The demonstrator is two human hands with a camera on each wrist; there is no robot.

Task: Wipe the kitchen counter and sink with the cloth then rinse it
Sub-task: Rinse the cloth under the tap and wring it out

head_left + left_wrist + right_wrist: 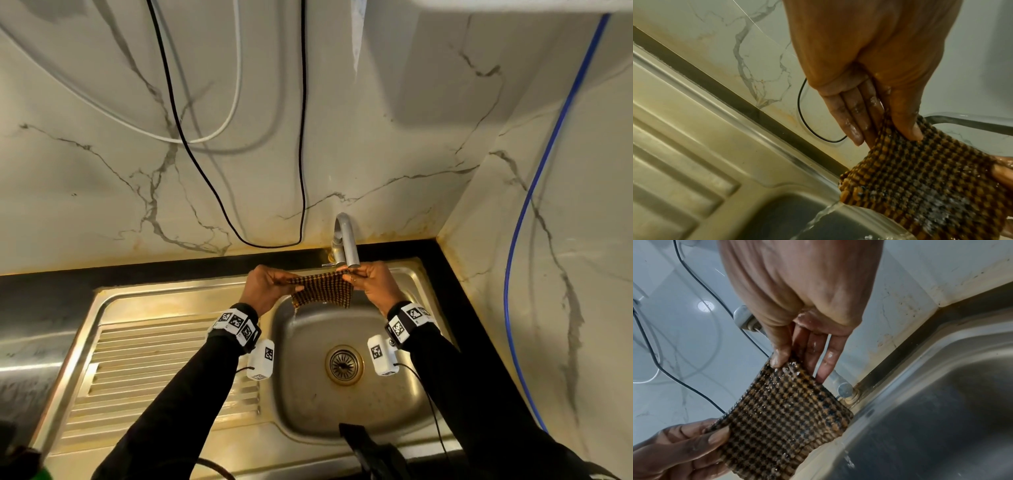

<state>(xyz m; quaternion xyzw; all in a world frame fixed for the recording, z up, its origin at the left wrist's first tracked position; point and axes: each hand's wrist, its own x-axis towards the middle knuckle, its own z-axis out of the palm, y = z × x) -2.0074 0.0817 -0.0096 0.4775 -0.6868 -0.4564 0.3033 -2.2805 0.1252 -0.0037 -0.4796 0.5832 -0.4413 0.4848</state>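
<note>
A wet brown-and-black checked cloth [323, 289] [920, 175] [785, 420] hangs spread over the back of the steel sink basin [308, 404], just under the tap spout [351, 245]. My left hand [269, 286] [885, 116] pinches its left top corner between thumb and fingers. My right hand [371, 284] [797, 353] pinches the right top corner the same way. Water runs off the cloth's lower corner [818, 216] into the basin. The drain [343, 365] lies below.
A ribbed draining board [154, 370] lies left of the basin, with dark counter [44, 298] around it. A black cable [301, 137] and a white cable [236, 85] hang down the marble wall; a blue hose [527, 205] runs down the right wall.
</note>
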